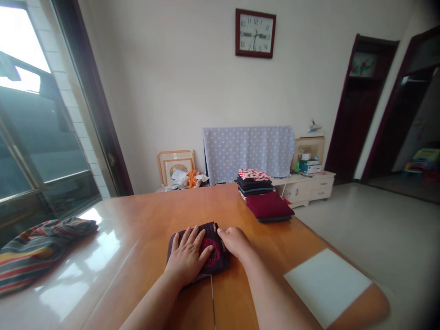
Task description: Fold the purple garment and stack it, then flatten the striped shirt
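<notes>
Near the middle of the glossy wooden table (154,215), toward its near edge: 1 dark folded garment (220,262) with a red print, in a compact rectangle. Left hand (187,256) flat on top, palm down, fingers spread, open and gripping nothing. Right hand (233,243) on the garment's right part, fingers foreshortened, so open or closed impossible to tell from this view.

Progress, as far as visible: at the far right of the table, 2 piles already folded and squared. First, a dark stack of clothing (254,185) topped by a red-and-white patterned piece; just nearer, a maroon folded cloth (268,205) over a dark layer. At the left edge of the table, a striped cloth (44,252) in a loose bundle, not squared like the piles. At the near right, a white sheet (326,286) lying flat on the table.

Writing: no brand or label legible, and the garment's print partly covered and unreadable. High on the far wall, a dark red-framed clock (255,33) with numerals, 10, 11, 12 and 2 among the clearest; exact time hard to read. Beyond the table, a polka-dot cloth (247,153) and a low cream cabinet (305,189) with boxes (309,166), their labels too small to read.
</notes>
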`<state>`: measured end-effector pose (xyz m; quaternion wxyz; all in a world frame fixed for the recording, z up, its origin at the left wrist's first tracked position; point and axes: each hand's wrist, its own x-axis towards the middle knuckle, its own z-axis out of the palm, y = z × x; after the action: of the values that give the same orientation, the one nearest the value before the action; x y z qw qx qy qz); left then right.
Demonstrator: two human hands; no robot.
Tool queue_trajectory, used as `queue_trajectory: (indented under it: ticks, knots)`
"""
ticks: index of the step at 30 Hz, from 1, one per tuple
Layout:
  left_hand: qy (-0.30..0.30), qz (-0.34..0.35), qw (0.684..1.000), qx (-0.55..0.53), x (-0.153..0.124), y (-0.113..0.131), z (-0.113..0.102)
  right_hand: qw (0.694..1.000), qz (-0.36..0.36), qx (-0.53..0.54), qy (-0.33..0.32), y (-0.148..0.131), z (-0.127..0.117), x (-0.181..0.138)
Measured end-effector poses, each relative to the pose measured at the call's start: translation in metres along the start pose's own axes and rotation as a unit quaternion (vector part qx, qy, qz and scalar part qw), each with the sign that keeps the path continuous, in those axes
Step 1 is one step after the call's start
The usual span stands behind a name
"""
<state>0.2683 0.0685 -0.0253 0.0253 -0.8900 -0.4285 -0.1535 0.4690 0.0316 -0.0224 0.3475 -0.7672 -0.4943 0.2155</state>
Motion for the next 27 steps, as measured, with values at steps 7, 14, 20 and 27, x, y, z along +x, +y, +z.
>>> queue_trajectory:
  ticks: [7,14,20,27]
  knots:
    - [0.010,0.005,1.000,0.029,0.002,-0.004,0.008,0.995,0.016,-0.093,-0.019,-0.022,-0.001,-0.016]
    - [0.032,0.013,0.999,0.024,0.002,-0.008,0.010,0.996,0.043,-0.082,-0.013,-0.025,0.011,-0.009]
    - [0.041,0.002,0.999,-0.010,0.001,-0.009,0.011,0.991,0.097,0.087,-0.017,-0.030,0.020,-0.004]
    - [0.043,-0.005,0.998,-0.053,-0.003,-0.009,0.010,0.983,0.084,0.155,-0.046,-0.038,0.028,-0.006]
